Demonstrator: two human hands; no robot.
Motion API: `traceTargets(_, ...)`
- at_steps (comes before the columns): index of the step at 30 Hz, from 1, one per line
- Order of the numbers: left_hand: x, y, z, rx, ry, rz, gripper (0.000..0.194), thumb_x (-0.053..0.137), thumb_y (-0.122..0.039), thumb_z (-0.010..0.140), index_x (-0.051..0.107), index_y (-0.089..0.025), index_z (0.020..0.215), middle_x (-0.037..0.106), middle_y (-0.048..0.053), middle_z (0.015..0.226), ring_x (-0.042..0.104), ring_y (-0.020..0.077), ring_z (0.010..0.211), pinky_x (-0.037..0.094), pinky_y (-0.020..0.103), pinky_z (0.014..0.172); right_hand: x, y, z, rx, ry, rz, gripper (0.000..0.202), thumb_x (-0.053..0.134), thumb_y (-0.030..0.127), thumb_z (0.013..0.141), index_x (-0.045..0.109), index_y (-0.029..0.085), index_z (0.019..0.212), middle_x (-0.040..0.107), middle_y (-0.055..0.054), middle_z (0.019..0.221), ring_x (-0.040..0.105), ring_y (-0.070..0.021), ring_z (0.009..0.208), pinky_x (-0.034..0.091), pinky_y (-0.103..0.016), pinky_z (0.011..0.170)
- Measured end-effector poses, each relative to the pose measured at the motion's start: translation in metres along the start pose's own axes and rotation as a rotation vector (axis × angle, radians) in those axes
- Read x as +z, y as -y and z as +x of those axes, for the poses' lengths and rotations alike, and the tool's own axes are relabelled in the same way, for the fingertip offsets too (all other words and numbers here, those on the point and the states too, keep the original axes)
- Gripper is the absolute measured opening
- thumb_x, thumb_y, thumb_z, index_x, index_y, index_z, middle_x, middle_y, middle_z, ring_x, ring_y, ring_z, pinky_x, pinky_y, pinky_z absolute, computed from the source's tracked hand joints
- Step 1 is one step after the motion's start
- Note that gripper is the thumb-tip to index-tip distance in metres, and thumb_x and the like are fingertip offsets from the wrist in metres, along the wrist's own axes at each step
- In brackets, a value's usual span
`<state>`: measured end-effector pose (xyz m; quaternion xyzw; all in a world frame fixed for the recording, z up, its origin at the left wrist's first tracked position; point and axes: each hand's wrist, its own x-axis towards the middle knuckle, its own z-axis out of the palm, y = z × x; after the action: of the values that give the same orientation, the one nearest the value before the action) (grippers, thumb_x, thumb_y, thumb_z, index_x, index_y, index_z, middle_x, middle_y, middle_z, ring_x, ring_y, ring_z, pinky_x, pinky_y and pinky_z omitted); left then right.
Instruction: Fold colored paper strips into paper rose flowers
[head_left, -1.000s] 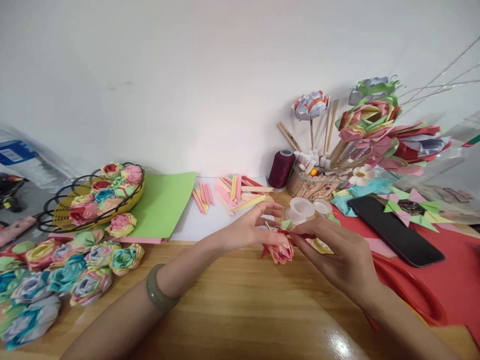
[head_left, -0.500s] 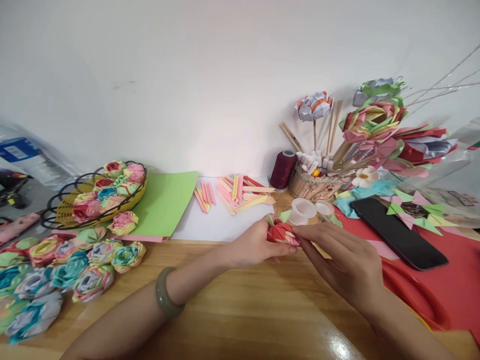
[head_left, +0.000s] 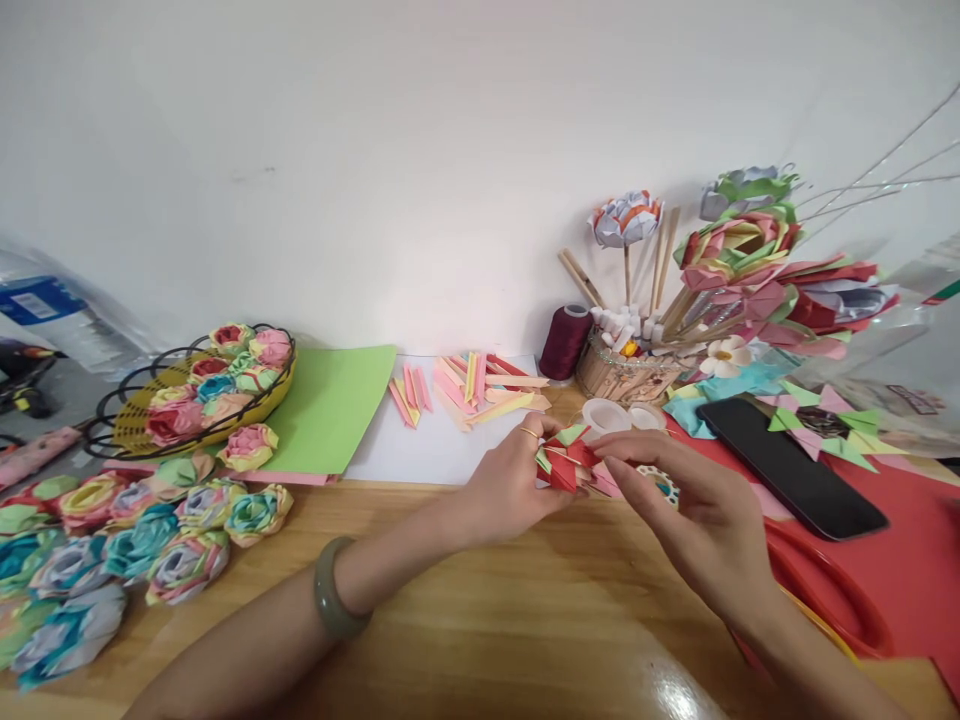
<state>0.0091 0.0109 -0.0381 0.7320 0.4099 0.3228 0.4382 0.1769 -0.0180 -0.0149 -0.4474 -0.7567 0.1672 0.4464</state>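
Observation:
A partly hidden red, green and pink folded-paper flower (head_left: 564, 466) is held above the table between my two hands. My left hand (head_left: 514, 475), with a ring on a finger and a green bangle at the wrist, has its fingers closed around the flower's left side. At the flower's right edge, my right hand (head_left: 694, 510) pinches the paper between thumb and fingertips. Just behind the flower stands a white plastic spool (head_left: 602, 414). Folded paper strips (head_left: 480, 388) in pink, yellow and red lie beyond my left hand on white paper (head_left: 375, 440).
On the left are a yellow basket (head_left: 135, 425) of paper flowers, more loose flowers (head_left: 135, 540) and a green sheet (head_left: 337, 390). A maroon thread cone (head_left: 564, 343), decorated pot (head_left: 622, 372), black phone (head_left: 795, 470) and red-handled scissors (head_left: 840, 590) are on the right.
The paper flower has turned in my hands, and its green tips now show. My left hand has tilted upward. My right fingers have shifted slightly, uncovering a small beaded-looking round piece beneath them.

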Motion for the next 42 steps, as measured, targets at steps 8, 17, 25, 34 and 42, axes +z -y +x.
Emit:
traceTargets(8,0.004,0.006,-0.003,0.16,-0.069,0.199,0.04,0.055,-0.035,0.075,0.031,-0.022,0.104,0.045,0.007,0.106,0.049,0.0197,0.092,0.042,0.034,0.073,0.006,-0.002,0.002,0.242,0.055,0.199,0.019,0.06,0.033,0.077,0.062,0.023,0.093,0.062,-0.003,0.088,0.056,-0.0156,0.072,0.047,-0.03,0.066)
traceTargets(17,0.01,0.011,-0.002,0.265,-0.175,0.268,0.025,0.046,-0.03,0.08,0.029,-0.022,0.098,0.042,0.006,0.098,0.049,0.0164,0.084,0.038,0.029,0.061,0.014,-0.002,0.003,0.293,0.09,0.178,0.023,0.062,0.042,0.073,0.058,0.02,0.077,0.059,-0.002,0.072,0.051,-0.0152,0.064,0.042,-0.028,0.059)
traceTargets(25,0.007,0.003,0.005,0.015,-0.058,-0.311,0.042,0.07,-0.033,0.062,0.041,-0.019,0.089,0.051,0.001,0.088,0.051,0.0145,0.081,0.04,0.029,0.074,0.013,-0.002,0.003,0.375,0.012,0.204,0.028,0.056,0.05,0.074,0.059,0.021,0.077,0.06,-0.002,0.077,0.054,-0.0164,0.067,0.042,-0.028,0.059)
traceTargets(34,-0.002,-0.004,0.007,-0.23,0.077,-0.958,0.055,0.077,-0.039,0.052,0.05,-0.016,0.094,0.062,0.006,0.091,0.061,0.0184,0.082,0.044,0.032,0.075,0.008,-0.008,0.003,0.31,-0.262,0.172,0.022,0.047,0.042,0.083,0.058,0.026,0.093,0.059,-0.004,0.096,0.055,-0.0206,0.091,0.044,-0.033,0.078)
traceTargets(42,-0.002,-0.001,0.008,-0.16,0.109,-0.826,0.052,0.078,-0.035,0.051,0.049,-0.017,0.09,0.06,0.003,0.088,0.058,0.0154,0.08,0.043,0.03,0.075,0.007,-0.009,0.003,0.232,-0.237,0.137,0.017,0.047,0.034,0.085,0.059,0.026,0.095,0.059,-0.004,0.096,0.053,-0.0194,0.095,0.043,-0.032,0.08)
